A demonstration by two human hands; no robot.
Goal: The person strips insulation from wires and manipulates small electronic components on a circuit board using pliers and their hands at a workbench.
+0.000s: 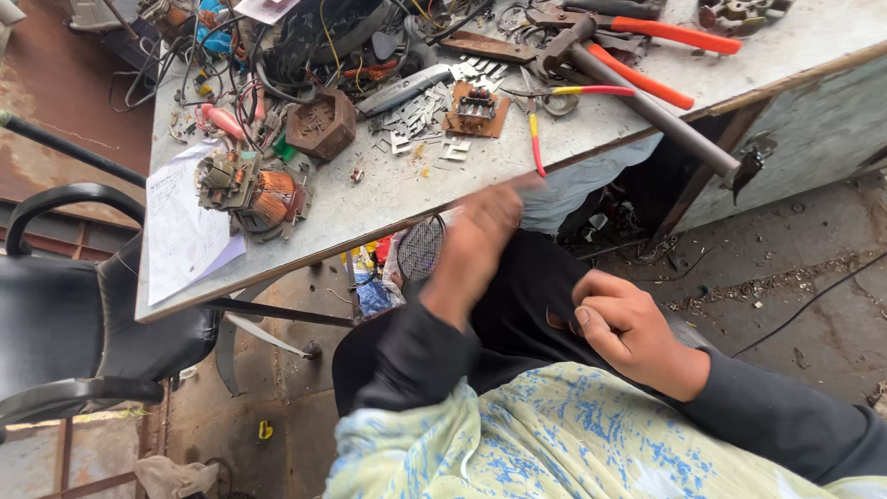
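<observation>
Head view: left hand (476,242) blurred, raised just below workbench (370,199) edge, fingers' state can't tell. Right hand (628,333) rests on dark trousers (527,305), fingers curled, holding nothing visible. Copper-wound motor coil (254,189) lies on bench beside paper sheet (180,231); hammer (637,97) overhangs edge.

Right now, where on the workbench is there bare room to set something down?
Bare tabletop lies along the near edge, between the copper-wound coil and the red-and-yellow screwdriver. A second patch lies right of the hammer. The far left, around the wire tangle, is crowded.
</observation>
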